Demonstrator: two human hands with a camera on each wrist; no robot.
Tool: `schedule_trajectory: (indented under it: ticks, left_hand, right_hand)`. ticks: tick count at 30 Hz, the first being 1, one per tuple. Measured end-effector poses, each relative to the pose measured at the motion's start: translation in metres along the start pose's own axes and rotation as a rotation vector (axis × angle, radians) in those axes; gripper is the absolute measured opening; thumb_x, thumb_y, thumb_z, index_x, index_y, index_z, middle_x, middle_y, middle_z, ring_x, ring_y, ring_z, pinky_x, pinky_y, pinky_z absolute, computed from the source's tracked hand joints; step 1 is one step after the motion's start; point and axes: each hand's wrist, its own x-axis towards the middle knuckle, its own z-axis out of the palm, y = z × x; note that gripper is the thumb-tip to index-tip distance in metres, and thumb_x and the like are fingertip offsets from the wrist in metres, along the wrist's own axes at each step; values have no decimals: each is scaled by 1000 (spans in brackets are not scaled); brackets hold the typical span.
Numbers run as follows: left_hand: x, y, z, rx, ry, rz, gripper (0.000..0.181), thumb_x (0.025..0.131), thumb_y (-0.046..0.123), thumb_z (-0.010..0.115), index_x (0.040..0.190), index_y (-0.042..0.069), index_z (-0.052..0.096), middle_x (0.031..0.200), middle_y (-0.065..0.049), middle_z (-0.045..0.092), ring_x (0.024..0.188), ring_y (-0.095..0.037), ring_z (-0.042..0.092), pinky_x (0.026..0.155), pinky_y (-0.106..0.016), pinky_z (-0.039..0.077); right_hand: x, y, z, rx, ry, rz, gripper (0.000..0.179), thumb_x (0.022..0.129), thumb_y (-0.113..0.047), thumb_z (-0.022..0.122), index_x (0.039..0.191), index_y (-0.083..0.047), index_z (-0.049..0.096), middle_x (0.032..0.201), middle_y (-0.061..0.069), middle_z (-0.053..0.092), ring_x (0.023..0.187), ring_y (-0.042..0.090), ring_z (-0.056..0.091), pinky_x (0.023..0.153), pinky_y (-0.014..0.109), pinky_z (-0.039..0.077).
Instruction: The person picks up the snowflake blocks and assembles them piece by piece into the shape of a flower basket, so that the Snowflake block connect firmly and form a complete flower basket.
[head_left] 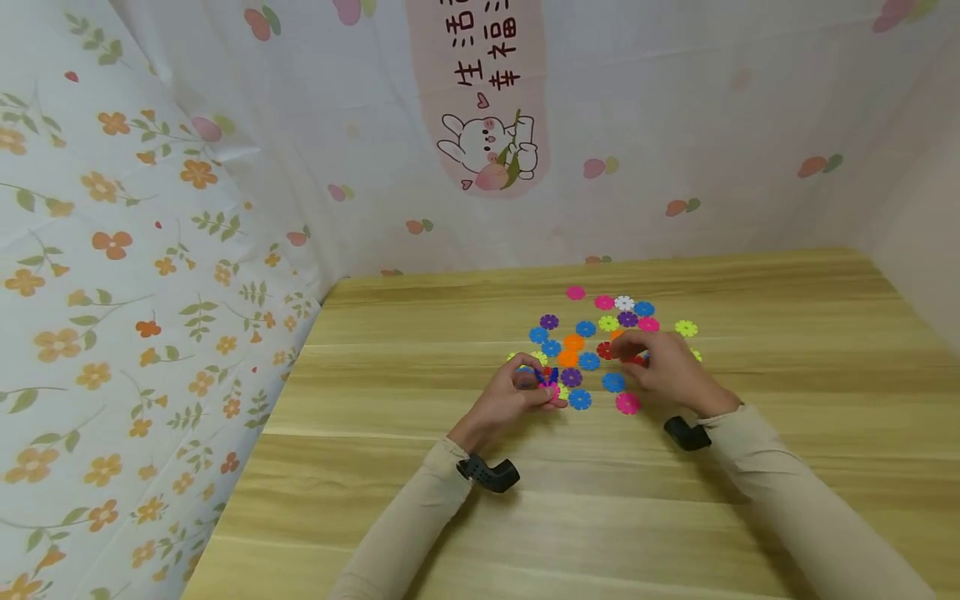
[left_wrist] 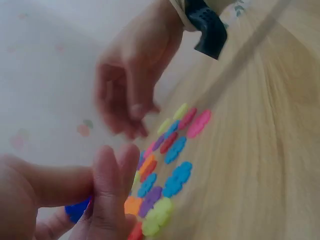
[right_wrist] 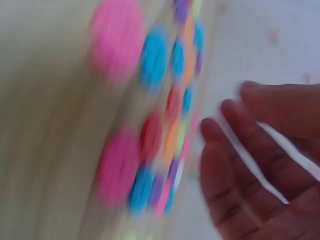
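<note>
My left hand [head_left: 504, 402] pinches a small cluster of joined plastic snowflake discs, with a pink disc [head_left: 552, 390] and a dark blue disc [head_left: 555, 374] showing. In the left wrist view the thumb and fingers cover most of it, and only a bit of the blue disc [left_wrist: 76, 211] shows. Over the right side of the loose discs hovers my right hand [head_left: 671, 371], its fingers loosely bent. The right wrist view shows no disc between those fingers, though it is blurred. Nearest below it lie a red disc [right_wrist: 151, 136] and a pink disc [right_wrist: 118, 167].
Loose notched discs in several colours lie spread flat on the wooden table [head_left: 570, 517], among them a white disc [head_left: 624, 303], a purple disc [head_left: 549, 322] and a blue disc [head_left: 580, 399]. A patterned curtain [head_left: 360, 125] hangs behind the table.
</note>
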Motion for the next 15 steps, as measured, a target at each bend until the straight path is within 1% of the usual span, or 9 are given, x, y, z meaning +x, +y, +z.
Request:
schedule_trajectory:
  ticks: [2, 4, 5, 7, 9, 11, 14, 15]
  left_hand:
    - [-1, -1, -1, -18, 19, -7, 31, 85, -11, 59, 109, -1, 42, 90, -19, 49, 87, -42, 64, 78, -42, 51]
    - [-2, -1, -1, -22, 20, -2, 32, 85, -12, 59, 109, 0, 43, 88, -19, 49, 86, -42, 64, 77, -42, 51]
    - [-2, -1, -1, -12, 21, 5, 33, 84, -11, 60, 111, 1, 44, 88, -18, 48, 86, -43, 64, 77, -42, 51]
    - [-2, 0, 0, 20, 13, 25, 38, 84, -11, 60, 117, 2, 46, 88, -18, 48, 86, -44, 63, 77, -41, 52]
    - [-1, 1, 1, 49, 6, 46, 45, 84, -10, 60, 124, 5, 47, 90, -19, 48, 87, -45, 63, 77, -41, 52]
    - [0, 1, 2, 69, -2, 58, 50, 85, -10, 60, 129, 9, 49, 94, -21, 48, 88, -43, 63, 77, -40, 52]
    - [1, 2, 3, 62, -24, 49, 51, 86, -9, 58, 132, 9, 48, 101, -24, 46, 91, -41, 63, 78, -39, 51]
    - [1, 2, 3, 82, -26, 47, 51, 86, -8, 59, 133, 9, 48, 101, -24, 46, 90, -39, 64, 78, -38, 51]
  right_hand:
    - [-6, 9, -10, -93, -28, 58, 22, 75, 8, 70, 95, -1, 67, 89, 9, 66, 82, 25, 61, 71, 42, 52]
    - [-11, 15, -15, -158, -89, 90, 24, 72, 8, 72, 94, -2, 67, 90, 9, 66, 82, 27, 59, 72, 43, 51]
    - [-14, 17, -16, -179, -119, 94, 26, 71, 9, 72, 94, -2, 68, 91, 9, 66, 83, 27, 59, 72, 42, 51]
    - [-17, 20, -16, -216, -152, 78, 28, 69, 10, 73, 93, -2, 69, 92, 8, 66, 83, 27, 58, 72, 42, 52]
    - [-19, 22, -13, -249, -151, 54, 28, 67, 13, 72, 91, -2, 69, 90, 7, 65, 81, 26, 57, 70, 40, 52]
    - [-20, 24, -11, -267, -129, 31, 28, 67, 15, 70, 89, -2, 69, 88, 7, 64, 79, 25, 56, 68, 39, 52]
    - [-20, 27, -12, -273, -121, 41, 27, 67, 14, 71, 89, -1, 68, 84, 6, 63, 75, 22, 55, 66, 38, 52]
    - [-20, 28, -12, -274, -127, 51, 26, 67, 13, 72, 89, -2, 68, 83, 5, 63, 74, 21, 55, 66, 38, 52]
